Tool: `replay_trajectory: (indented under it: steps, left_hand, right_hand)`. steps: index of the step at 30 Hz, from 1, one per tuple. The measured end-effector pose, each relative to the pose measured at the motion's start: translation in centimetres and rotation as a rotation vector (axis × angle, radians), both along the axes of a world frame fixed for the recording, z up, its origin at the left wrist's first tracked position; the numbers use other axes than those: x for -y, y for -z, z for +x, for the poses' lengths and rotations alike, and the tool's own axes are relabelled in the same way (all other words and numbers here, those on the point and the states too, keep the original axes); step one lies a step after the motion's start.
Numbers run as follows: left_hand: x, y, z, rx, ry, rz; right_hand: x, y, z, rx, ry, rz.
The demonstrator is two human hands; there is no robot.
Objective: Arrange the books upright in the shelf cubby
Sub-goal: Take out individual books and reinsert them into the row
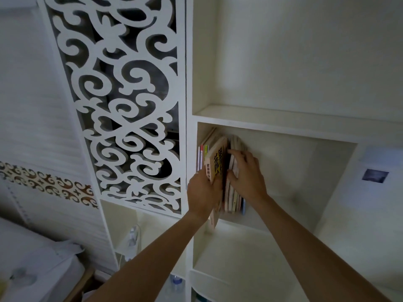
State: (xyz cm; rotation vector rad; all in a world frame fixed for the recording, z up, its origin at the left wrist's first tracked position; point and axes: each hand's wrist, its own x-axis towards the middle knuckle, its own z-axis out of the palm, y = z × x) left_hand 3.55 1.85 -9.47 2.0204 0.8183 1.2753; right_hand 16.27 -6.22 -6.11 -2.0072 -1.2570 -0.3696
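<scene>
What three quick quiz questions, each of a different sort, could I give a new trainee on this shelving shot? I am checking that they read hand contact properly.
1. True or false: the left hand grips the tan book with black characters.
2. Multiple choice: the right hand is on A) the carved scroll panel, B) the row of upright books, C) the shelf board above the cubby.
3. Fill in: the books stand at the ____ end of the cubby.

Key: 1 true; 2 B; 3 left.
</scene>
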Motion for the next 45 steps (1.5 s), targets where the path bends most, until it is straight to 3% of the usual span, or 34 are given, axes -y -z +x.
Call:
replay_trajectory:
  steps: [4,8,14,19,23,30,36,40,45]
  left_hand:
    - [-1.1,1.8,1.6,-0.024,0.099,-0.032]
    - [-0.9,2.2,1.9,-0.057,0.354,-0.092]
    - [-2.8,3.3,-0.2,-0.360,0.550,0.154]
    - [-3.5,3.0,0.4,-0.401,0.242,0.451]
    - [-3.3,2.1,1.0,-0.409,0.060,0.481]
    - [-3.6,2.2,2.8,-0.427,-0.084,0.517]
    - [-3.6,2.7,2.8,-0.367,-0.059,0.551]
    - [-3.1,1.8,2.9,-0.446,-0.098,0.522]
    - [-2.9,-0.4,2.8,-0.350,0.061,0.444]
  right_hand:
    - [0.1,0.1,0.2,-0.039,-0.100,-0.107]
    - [0.4,0.0,0.7,-0.044,-0.158,-0.119]
    - [1.1,-0.2,1.3,-0.125,-0.243,-0.142]
    - [0.5,0.1,1.4,-0.053,-0.163,-0.090]
    - [-0.6,0.8,1.2,0.041,-0.078,-0.031]
    - [-1.4,1.2,0.9,0.184,-0.007,-0.045]
    - [-0.4,1.3,1.0,0.098,-0.075,-0.028]
    - [-0.4,0.9,0.8,0.080,-0.061,-0.011]
    - [-0.6,0.6,0.7,0.094,-0.043,0.009]
